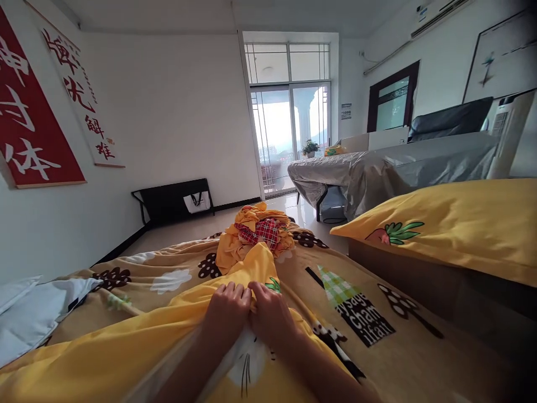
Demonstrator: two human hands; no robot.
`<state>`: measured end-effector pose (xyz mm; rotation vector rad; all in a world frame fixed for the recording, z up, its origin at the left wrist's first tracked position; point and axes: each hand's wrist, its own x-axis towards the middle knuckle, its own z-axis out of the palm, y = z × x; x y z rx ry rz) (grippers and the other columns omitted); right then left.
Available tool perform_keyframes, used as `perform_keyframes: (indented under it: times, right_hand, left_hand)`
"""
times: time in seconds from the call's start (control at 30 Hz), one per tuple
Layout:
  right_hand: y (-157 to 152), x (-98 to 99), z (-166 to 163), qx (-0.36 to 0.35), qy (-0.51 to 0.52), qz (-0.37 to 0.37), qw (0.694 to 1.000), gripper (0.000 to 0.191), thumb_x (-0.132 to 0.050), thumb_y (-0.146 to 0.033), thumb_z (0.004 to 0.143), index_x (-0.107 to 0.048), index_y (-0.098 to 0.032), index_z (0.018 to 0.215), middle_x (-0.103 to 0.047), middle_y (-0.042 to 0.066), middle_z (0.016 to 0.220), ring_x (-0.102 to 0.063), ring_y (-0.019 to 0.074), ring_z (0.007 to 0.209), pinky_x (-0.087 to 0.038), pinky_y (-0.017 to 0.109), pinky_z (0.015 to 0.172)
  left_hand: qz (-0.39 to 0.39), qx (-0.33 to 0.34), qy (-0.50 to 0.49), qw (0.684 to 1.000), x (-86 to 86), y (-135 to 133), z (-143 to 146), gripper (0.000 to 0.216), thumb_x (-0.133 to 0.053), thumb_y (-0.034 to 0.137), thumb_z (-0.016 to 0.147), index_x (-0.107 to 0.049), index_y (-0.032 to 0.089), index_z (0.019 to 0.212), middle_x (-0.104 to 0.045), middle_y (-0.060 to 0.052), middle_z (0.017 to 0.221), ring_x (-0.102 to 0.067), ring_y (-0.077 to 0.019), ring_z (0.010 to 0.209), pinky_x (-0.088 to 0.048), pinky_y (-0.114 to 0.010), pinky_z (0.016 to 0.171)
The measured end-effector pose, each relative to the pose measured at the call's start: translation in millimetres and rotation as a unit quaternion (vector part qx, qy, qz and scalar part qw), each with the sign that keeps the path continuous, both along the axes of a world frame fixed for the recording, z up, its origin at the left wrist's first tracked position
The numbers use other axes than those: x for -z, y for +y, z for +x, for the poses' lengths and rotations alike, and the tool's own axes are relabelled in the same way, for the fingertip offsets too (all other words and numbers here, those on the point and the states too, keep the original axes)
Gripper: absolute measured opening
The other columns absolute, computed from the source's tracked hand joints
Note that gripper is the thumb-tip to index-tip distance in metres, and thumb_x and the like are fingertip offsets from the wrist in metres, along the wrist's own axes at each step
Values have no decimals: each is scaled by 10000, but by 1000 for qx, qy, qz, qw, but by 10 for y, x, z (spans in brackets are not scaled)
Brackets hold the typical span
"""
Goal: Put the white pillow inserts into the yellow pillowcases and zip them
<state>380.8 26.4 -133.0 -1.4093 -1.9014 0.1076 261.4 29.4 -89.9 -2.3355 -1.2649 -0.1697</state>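
My left hand [227, 313] is closed on a yellow pillowcase [163, 330], its fingers curled over the cloth. Right beside it, my right hand [272, 319] grips the same cloth, and the two fists nearly touch. A corner of the pillowcase points up beyond my knuckles, with part of a green leaf print showing. Below my wrists a white animal face with whiskers is printed on it. My forearms cover part of the fabric. Just past my hands lies a crumpled heap of yellow and red plaid cloth [264, 232].
A brown patterned blanket [419, 358] spreads under everything. White pillows [29, 313] lie at the left. A yellow pillow [461, 224] with a carrot print rests on a brown box [403, 282] at the right. Behind stands a plastic-covered table [361, 173].
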Motion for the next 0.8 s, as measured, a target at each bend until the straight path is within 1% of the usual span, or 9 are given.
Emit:
perform_keyframes:
  times: [0.1,0.17,0.27,0.37,0.5,0.57,0.63,0.73,0.8]
  right_hand:
    - [-86,-79,8,-1,-19,-4,1000,171,-503,-207,792,-567,-190,949,-673,57,935,-627,196,845,-337,268,673]
    - [-138,-112,24,-16,-27,0,1000,161,-502,-225,804,-576,-200,945,-672,48,934,-616,195,864,-355,270,711]
    - [-197,-127,43,-43,-42,13,998,148,-509,-239,824,-585,-210,948,-674,40,956,-603,193,907,-374,270,758]
    - [-224,-114,31,-49,-74,-8,996,169,-516,-216,848,-607,-207,990,-687,52,974,-615,201,918,-383,284,780]
    - [-219,-97,-20,7,-117,-52,992,340,-473,-130,877,-585,-162,1196,-707,96,923,-645,230,888,-385,340,838]
    - [-211,-109,-39,39,-133,-62,988,370,-456,-131,900,-563,-147,1253,-704,113,935,-642,244,897,-398,365,841]
    - [-200,-129,-44,65,-148,-56,985,315,-453,-117,902,-619,-157,1167,-687,124,986,-622,263,945,-411,384,832]
    - [-161,-149,-27,92,-144,-33,985,234,-459,-103,896,-668,-173,972,-645,129,1111,-575,281,1048,-415,392,841]
    - [-116,-142,-5,81,-114,-46,989,204,-471,-111,894,-661,-182,917,-653,110,1099,-580,253,1041,-417,352,832]
  left_hand:
    - [49,25,-18,998,53,2,-75,202,-473,48,834,-648,150,823,-670,-68,784,-638,-249,766,-479,-360,673]
    - [70,36,-39,996,73,-1,-120,190,-485,46,826,-629,157,769,-656,-51,746,-622,-231,720,-469,-350,656]
    - [112,63,-69,989,78,-20,-153,205,-475,42,824,-589,170,711,-628,-34,704,-590,-206,677,-448,-330,638]
    - [165,106,-99,976,88,-50,-147,231,-444,22,817,-560,183,698,-601,-23,676,-560,-194,649,-426,-318,620]
    - [241,156,-125,950,146,-74,-119,247,-415,3,805,-536,183,687,-552,-22,616,-522,-190,594,-406,-314,583]
    - [262,166,-122,943,181,-70,-110,244,-414,1,796,-528,182,678,-542,-23,606,-516,-188,586,-412,-313,582]
    - [246,168,-113,948,204,-70,-104,228,-426,2,781,-539,180,694,-557,-24,621,-525,-189,593,-428,-317,586]
    - [185,149,-87,968,200,-145,-81,204,-439,17,765,-571,172,754,-597,-32,682,-555,-200,638,-460,-338,618]
    - [206,148,-72,965,182,-272,-44,218,-434,37,781,-602,148,863,-645,-71,806,-594,-222,750,-483,-372,716]
